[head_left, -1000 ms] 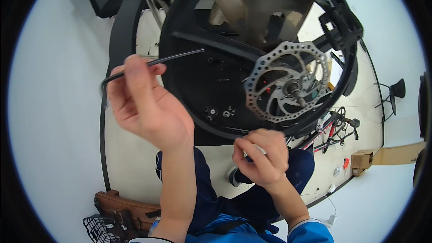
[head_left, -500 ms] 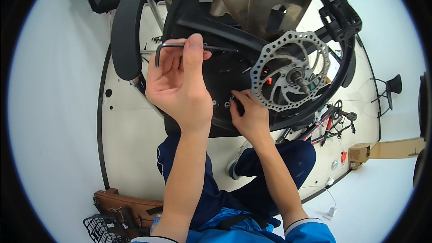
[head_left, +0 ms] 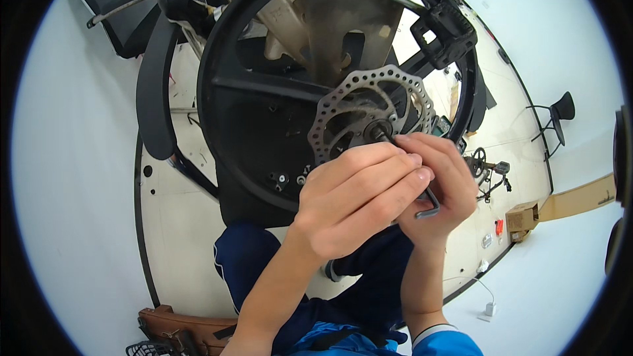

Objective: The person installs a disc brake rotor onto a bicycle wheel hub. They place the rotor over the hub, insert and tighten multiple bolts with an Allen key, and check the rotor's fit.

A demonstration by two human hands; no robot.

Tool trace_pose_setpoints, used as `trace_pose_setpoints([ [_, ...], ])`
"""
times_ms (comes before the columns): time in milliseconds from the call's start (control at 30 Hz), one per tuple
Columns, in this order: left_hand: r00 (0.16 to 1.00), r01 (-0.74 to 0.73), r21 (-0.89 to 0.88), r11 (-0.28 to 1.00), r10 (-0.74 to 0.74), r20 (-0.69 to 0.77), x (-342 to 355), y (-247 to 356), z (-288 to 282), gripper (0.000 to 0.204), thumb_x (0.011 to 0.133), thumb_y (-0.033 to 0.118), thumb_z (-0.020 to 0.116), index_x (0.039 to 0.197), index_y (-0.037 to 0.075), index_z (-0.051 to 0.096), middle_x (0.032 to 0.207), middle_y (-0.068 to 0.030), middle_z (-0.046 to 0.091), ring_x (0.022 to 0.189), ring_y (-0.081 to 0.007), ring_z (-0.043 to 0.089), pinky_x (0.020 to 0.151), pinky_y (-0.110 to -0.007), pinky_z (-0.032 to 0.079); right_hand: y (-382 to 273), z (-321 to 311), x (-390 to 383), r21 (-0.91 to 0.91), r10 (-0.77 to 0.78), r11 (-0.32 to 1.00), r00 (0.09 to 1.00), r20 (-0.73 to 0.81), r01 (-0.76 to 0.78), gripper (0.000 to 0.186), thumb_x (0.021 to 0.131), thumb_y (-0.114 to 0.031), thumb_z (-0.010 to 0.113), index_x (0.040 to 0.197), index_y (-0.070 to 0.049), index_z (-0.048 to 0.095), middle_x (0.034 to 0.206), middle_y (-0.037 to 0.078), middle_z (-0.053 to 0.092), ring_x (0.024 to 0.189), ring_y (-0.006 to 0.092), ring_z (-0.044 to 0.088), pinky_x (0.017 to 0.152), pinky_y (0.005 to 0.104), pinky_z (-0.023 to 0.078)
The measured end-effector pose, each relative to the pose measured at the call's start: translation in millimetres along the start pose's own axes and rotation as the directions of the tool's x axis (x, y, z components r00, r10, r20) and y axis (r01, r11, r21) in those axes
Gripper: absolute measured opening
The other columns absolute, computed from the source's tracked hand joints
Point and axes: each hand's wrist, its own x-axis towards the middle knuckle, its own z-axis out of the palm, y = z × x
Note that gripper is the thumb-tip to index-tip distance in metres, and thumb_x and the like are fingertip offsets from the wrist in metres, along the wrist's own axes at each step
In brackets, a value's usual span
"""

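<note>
My left hand [head_left: 356, 198] is closed, its fingertips pinching a dark L-shaped hex key [head_left: 432, 206]. The key's bent short end sticks out below, in front of the right palm. Beside it, my right hand [head_left: 443, 188] is curled up against the left fingertips; whatever its fingers hold is hidden. Both hands are in front of the lower right part of a silver brake disc [head_left: 333, 102], mounted at the hub of a black spoked wheel [head_left: 211, 102]. The hub's axle end [head_left: 378, 132] shows just above the fingers. Several small bolts and parts [head_left: 282, 178] lie behind the wheel on a black seat.
The wheel lies across a black office chair with an armrest [head_left: 155, 92]. A black pedal [head_left: 443, 34] stands out at the wheel's upper right. A bike frame with a crank [head_left: 488, 168], a cardboard box [head_left: 523, 216] and a small black chair [head_left: 560, 115] are at the right.
My left hand has brought the hex key right and down to the disc's hub. My right hand has left the small bolts and joined it. The wheel appears shifted left in view.
</note>
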Motion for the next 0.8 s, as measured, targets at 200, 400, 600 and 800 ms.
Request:
trace_pose_setpoints([
  [200,0.997,-0.031,-0.021,0.999,0.032,0.07,-16,-10,14,0.03,0.069,0.002,0.077,0.099,-0.002,0.078,0.1,-0.013,0.076,0.095,-0.0269,0.074,0.08,-0.034,0.064,23,7,-13,-0.029,-0.05,0.998,0.993,-0.108,0.047,0.026,0.079,-0.002,0.079,0.102,0.008,0.074,0.098,0.02,0.075,0.087,0.0281,0.075,0.078,0.033,0.062],
  [400,0.995,0.029,0.008,1.0,-0.029,0.096,-13,-3,17,0.026,0.072,-0.004,0.084,0.095,0.001,0.077,0.096,-0.0102,0.077,0.09,-0.0251,0.075,0.078,-0.031,0.065,28,8,-14,-0.035,-0.056,0.998,0.987,-0.151,0.051,0.028,0.078,-0.002,0.082,0.102,0.01,0.074,0.097,0.021,0.076,0.087,0.0291,0.076,0.078,0.033,0.062],
  [600,0.994,0.041,0.009,0.999,-0.041,0.105,-11,-2,16,0.028,0.073,-0.001,0.086,0.098,0.002,0.076,0.099,-0.0098,0.077,0.09,-0.0256,0.074,0.077,-0.032,0.064,29,7,-12,-0.018,-0.068,0.998,0.988,-0.141,0.066,0.028,0.077,-0.001,0.081,0.102,0.01,0.074,0.097,0.021,0.076,0.088,0.0291,0.076,0.078,0.0336,0.063],
  [800,0.998,0.053,-0.023,0.998,-0.052,0.037,-11,-5,22,0.028,0.073,0.0,0.087,0.1,0.002,0.077,0.099,-0.0101,0.077,0.091,-0.0265,0.074,0.077,-0.034,0.063,24,6,-9,-0.004,-0.047,0.999,0.992,-0.12,0.047,0.025,0.081,-0.003,0.078,0.103,0.009,0.074,0.098,0.021,0.076,0.089,0.0292,0.077,0.079,0.0339,0.063],
])
